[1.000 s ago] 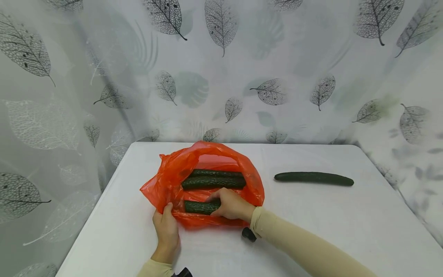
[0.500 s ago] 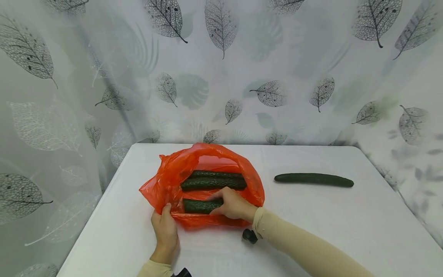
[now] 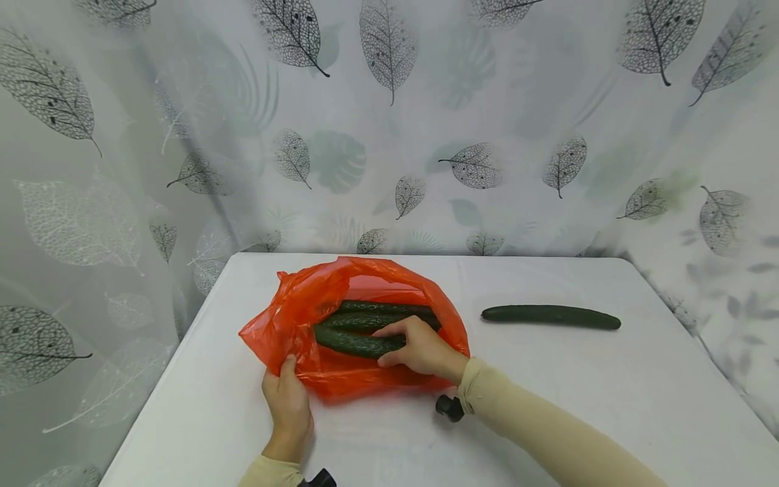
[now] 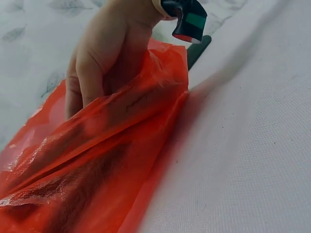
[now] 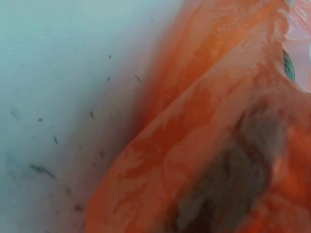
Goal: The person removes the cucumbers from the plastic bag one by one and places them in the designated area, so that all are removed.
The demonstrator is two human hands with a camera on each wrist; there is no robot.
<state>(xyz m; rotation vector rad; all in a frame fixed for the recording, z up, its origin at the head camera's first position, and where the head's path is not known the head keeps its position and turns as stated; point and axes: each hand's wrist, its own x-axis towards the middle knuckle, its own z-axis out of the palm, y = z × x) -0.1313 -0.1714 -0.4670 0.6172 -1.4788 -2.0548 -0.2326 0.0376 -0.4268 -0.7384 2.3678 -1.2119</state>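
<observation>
A red plastic bag (image 3: 353,380) lies on the table with its mouth toward me, several cucumbers inside. My right hand (image 3: 422,348) reaches into the mouth and grips the nearest cucumber (image 3: 349,342), fingers over its far side and thumb on the near side. Behind it, touching or nearly so, lies another cucumber (image 3: 365,321), with one more (image 3: 374,306) at the back. At the bag's near left edge my left hand (image 3: 288,409) pinches the plastic. In the left wrist view the right hand (image 4: 107,53) goes down behind the bag's red wall (image 4: 141,126). The right wrist view is blurred, mostly bag (image 5: 194,121).
A single cucumber (image 3: 550,316) lies on the white table (image 3: 548,385) to the right of the bag. Leaf-patterned curtains (image 3: 389,135) hang behind the table and along both sides. Small black camera mounts (image 3: 449,408) sit at both wrists.
My right hand has moved the nearest cucumber back and slightly right, up to the other cucumbers in the bag. The left hand has shifted slightly left with the bag's edge.
</observation>
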